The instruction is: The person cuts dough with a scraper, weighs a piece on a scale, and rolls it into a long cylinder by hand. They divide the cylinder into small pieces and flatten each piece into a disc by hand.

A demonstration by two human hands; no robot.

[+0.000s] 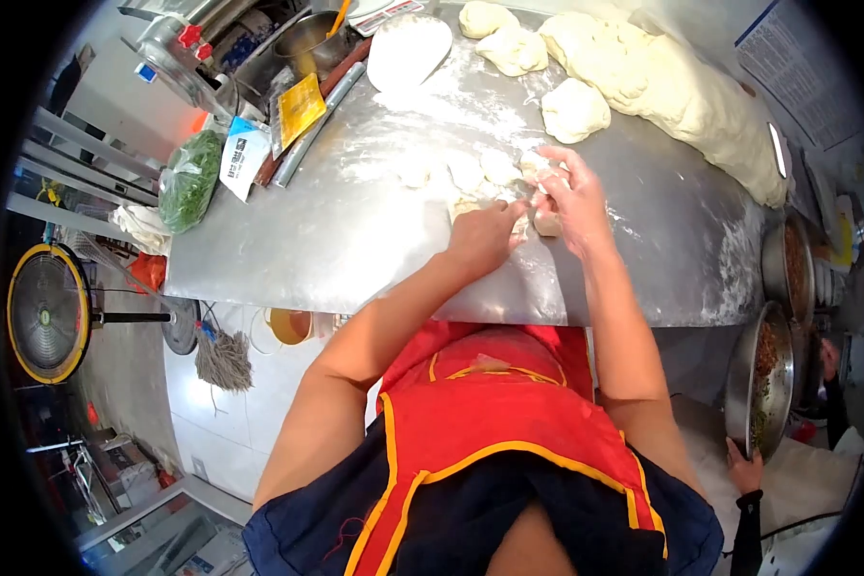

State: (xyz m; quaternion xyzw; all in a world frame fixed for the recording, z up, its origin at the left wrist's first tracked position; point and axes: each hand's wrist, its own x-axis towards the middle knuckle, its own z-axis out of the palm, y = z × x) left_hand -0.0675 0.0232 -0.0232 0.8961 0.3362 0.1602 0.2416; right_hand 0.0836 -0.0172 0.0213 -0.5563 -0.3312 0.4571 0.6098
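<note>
My left hand is closed on a small piece of dough near the front of the metal table. Close beside it, my right hand has its fingers curled round another dough piece. More small dough pieces lie in a row just behind and left of my hands, on floured metal. Farther back are a round dough lump and a very large, long dough mass.
On the metal table at the left lie a bag of greens, a white packet, a yellow packet and a rolling pin. Another person's hand touches a metal bowl of filling at the right.
</note>
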